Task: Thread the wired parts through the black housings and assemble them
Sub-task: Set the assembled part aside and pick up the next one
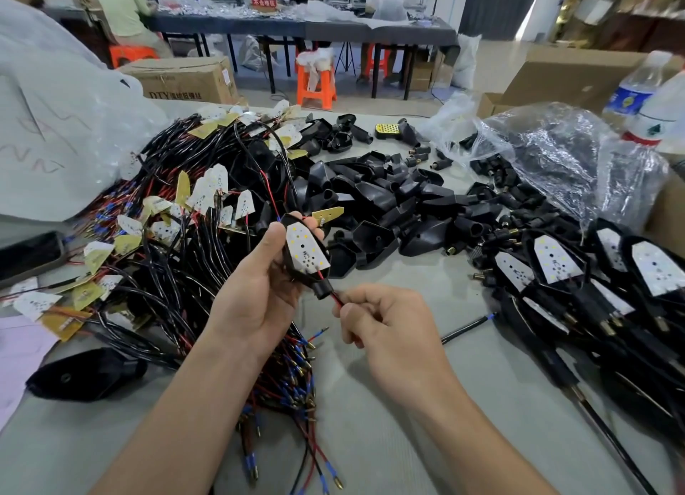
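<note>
The room is a workshop with a pale floor. A long dark table (370,31) across the back is strewn with small parts, and people sit at it, their upper halves cut off by the frame's top edge. In front of it stand an orange stool (316,87) and a cardboard box (185,77).

The grey work table (389,413) fills the near view. A large whitish plastic bag (55,135) rises along its left side. Beside that lies a tangled pile of wired parts (174,242), white and yellow boards on black and red leads. A heap of empty black housings (389,198) occupies the middle. More spill from a clear bag (556,150) at the right, and below it finished units (578,272) lie in rows. Two water bottles (637,98) stand at the right edge, the nearer one partly cropped.

Held above the table's centre, the left hand (259,294) grips one black housing (293,261), thumb on its side. A white board (305,248) sits in its open face. The right hand (389,328) pinches the red and black wire (336,298) coming out of the housing's stem. Its fingertips curl under, so the wire's run past them is hidden. A flat dark object (29,253) at the left edge, possibly a phone, is cut off.
</note>
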`<state>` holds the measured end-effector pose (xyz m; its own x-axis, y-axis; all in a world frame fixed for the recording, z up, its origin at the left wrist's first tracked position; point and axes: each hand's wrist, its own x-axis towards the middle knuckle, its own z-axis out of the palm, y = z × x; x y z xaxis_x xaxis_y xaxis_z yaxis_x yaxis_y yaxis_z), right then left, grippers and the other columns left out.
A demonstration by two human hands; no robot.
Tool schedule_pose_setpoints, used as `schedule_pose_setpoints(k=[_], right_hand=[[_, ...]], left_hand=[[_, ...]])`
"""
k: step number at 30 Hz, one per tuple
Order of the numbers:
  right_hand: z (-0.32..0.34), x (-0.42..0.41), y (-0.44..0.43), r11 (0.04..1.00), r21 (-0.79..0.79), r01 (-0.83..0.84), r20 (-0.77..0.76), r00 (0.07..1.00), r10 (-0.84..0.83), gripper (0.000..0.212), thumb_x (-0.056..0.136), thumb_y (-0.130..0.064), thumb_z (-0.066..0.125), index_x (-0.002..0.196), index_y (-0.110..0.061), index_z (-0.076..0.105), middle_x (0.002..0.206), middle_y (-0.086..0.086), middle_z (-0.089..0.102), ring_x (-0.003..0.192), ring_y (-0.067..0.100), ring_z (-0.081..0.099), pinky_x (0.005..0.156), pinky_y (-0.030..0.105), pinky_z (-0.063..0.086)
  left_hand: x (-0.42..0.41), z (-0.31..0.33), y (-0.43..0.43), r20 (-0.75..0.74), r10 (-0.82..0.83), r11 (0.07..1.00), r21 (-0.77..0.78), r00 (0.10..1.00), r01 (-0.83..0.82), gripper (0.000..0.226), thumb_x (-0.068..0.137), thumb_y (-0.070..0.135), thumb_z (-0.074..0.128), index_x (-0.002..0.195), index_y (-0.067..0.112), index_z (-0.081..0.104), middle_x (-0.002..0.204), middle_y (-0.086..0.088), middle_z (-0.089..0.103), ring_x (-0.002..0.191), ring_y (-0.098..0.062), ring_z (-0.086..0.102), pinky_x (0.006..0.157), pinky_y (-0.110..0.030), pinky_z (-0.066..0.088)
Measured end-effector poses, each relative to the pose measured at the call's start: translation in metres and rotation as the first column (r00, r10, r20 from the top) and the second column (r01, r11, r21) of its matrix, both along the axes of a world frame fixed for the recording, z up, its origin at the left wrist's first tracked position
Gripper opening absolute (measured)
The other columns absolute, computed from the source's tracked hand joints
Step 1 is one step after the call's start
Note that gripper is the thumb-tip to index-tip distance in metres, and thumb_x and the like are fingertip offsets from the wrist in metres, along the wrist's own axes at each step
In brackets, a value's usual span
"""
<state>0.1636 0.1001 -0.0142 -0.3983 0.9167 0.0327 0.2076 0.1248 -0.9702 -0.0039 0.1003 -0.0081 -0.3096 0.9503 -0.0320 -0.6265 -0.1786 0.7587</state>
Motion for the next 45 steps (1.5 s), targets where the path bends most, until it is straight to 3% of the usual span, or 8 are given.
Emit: schedule_pose_setpoints(k=[9, 18, 27, 34, 38, 40, 42, 45], right_hand=[[0.004, 0.004, 0.002, 0.997, 0.065, -0.039, 0.112, 0.993, 0.032, 0.029, 0.099, -0.01, 0.054, 0.075, -0.02, 0.067, 0.05, -0.009, 0.041, 0.047, 0.009, 0.034, 0.046, 0.023, 0.029], [0.005, 0.006, 0.008, 0.965, 0.259, 0.047, 0.247, 0.962, -0.114, 0.033, 0.098, -0.02, 0.056, 0.065, -0.027, 0.056, 0.053, -0.01, 0.053, 0.05, 0.008, 0.047, 0.051, 0.019, 0.033], [0.018, 0.001, 0.019, 0.87, 0.479, 0.116, 0.271, 0.923, -0.272, 0.022, 0.096, -0.024, 0.058, 0.074, -0.022, 0.062, 0.054, -0.015, 0.054, 0.053, 0.01, 0.049, 0.048, 0.02, 0.034], [0.062, 0.0, 0.05, 0.82, 0.569, -0.062, 0.495, 0.822, -0.281, 0.01, 0.091, -0.034, 0.069, 0.084, -0.028, 0.073, 0.071, -0.012, 0.063, 0.085, 0.014, 0.057, 0.079, 0.033, 0.047], [0.061, 0.001, 0.044, 0.643, 0.765, 0.04, 0.45, 0.681, -0.578, 0.012, 0.087, -0.038, 0.067, 0.094, -0.029, 0.071, 0.084, -0.005, 0.067, 0.09, 0.026, 0.062, 0.076, 0.034, 0.04], [0.046, 0.001, 0.035, 0.703, 0.681, 0.206, 0.387, 0.713, -0.584, 0.016, 0.086, -0.038, 0.064, 0.094, -0.027, 0.072, 0.079, -0.003, 0.073, 0.079, 0.028, 0.067, 0.069, 0.033, 0.041], [0.03, -0.003, 0.033, 0.912, 0.271, 0.309, 0.258, 0.889, -0.378, 0.018, 0.088, -0.037, 0.063, 0.09, -0.023, 0.074, 0.077, -0.002, 0.076, 0.072, 0.021, 0.072, 0.067, 0.031, 0.049], [0.023, -0.011, 0.035, 0.93, -0.252, 0.268, -0.188, 0.929, -0.319, 0.026, 0.099, -0.029, 0.06, 0.084, -0.015, 0.077, 0.084, 0.008, 0.078, 0.07, 0.019, 0.073, 0.059, 0.03, 0.054]], left_hand=[[-0.006, 0.002, -0.003, 0.108, -0.053, 0.995, 0.094, 0.993, 0.043, 0.028, 0.094, 0.024, 0.059, 0.117, 0.014, 0.07, 0.117, -0.008, 0.074, 0.11, -0.023, 0.072, 0.094, -0.035, 0.059], [-0.012, 0.003, -0.008, -0.272, -0.075, 0.996, -0.074, 0.959, 0.057, 0.03, 0.095, 0.013, 0.055, 0.115, 0.011, 0.077, 0.121, -0.012, 0.075, 0.116, -0.024, 0.071, 0.089, -0.034, 0.06], [-0.012, 0.006, -0.013, -0.379, -0.103, 0.994, -0.059, 0.92, 0.087, 0.017, 0.093, 0.024, 0.068, 0.102, 0.02, 0.082, 0.116, -0.01, 0.076, 0.11, -0.023, 0.073, 0.081, -0.03, 0.061], [-0.009, 0.007, -0.016, -0.333, -0.081, 0.996, -0.06, 0.939, 0.065, 0.047, 0.095, -0.014, 0.049, 0.095, 0.018, 0.083, 0.114, -0.011, 0.077, 0.104, -0.028, 0.075, 0.076, -0.031, 0.062], [-0.011, 0.007, -0.016, -0.255, 0.045, 0.998, -0.037, 0.966, -0.057, 0.047, 0.096, -0.013, 0.046, 0.096, 0.017, 0.083, 0.112, -0.012, 0.077, 0.103, -0.026, 0.075, 0.078, -0.031, 0.062], [-0.014, 0.008, -0.016, -0.252, 0.069, 0.997, -0.018, 0.965, -0.076, 0.041, 0.095, -0.01, 0.048, 0.105, 0.013, 0.08, 0.109, -0.014, 0.078, 0.101, -0.025, 0.075, 0.081, -0.03, 0.061], [-0.015, 0.01, -0.018, -0.276, 0.081, 0.997, 0.006, 0.958, -0.083, 0.036, 0.093, -0.005, 0.05, 0.107, 0.011, 0.079, 0.106, -0.015, 0.078, 0.098, -0.024, 0.075, 0.082, -0.031, 0.06], [-0.013, 0.01, -0.019, -0.303, 0.091, 0.996, 0.034, 0.949, -0.085, 0.032, 0.091, 0.006, 0.05, 0.097, 0.012, 0.081, 0.114, -0.012, 0.076, 0.104, -0.023, 0.073, 0.082, -0.034, 0.059]])
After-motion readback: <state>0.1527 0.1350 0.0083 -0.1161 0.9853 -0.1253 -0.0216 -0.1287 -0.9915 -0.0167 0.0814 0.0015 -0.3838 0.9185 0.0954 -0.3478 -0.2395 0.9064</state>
